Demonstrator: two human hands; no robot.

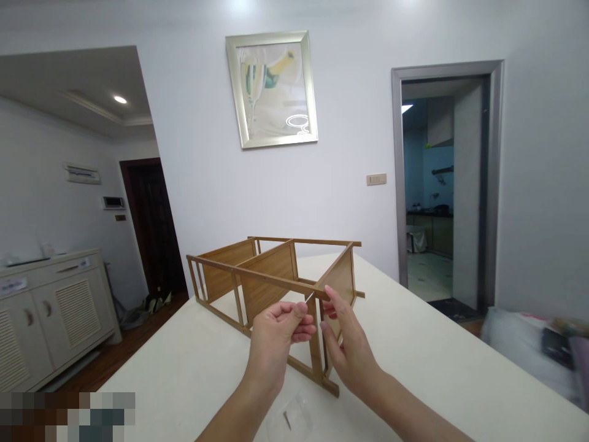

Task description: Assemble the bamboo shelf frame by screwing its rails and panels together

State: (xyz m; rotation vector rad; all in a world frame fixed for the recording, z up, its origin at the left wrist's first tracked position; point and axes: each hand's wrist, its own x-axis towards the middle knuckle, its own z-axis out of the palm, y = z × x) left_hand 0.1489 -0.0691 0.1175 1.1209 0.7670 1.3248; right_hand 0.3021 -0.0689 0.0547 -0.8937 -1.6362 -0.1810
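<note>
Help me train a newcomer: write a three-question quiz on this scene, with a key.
1. What does the left hand pinch?
A) a cup
B) a thin rod
C) a light switch

2. True or false: the shelf stands upright on the floor.

3. Fill in: on the table, near the picture's bottom edge, lies a small ____.

Key: 1 B; 2 false, it lies on its side on the table; 3 screw.

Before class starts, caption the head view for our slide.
Left hand pinches a thin rod by a wooden shelf unit on a white table, right hand at the unit's end.
</note>
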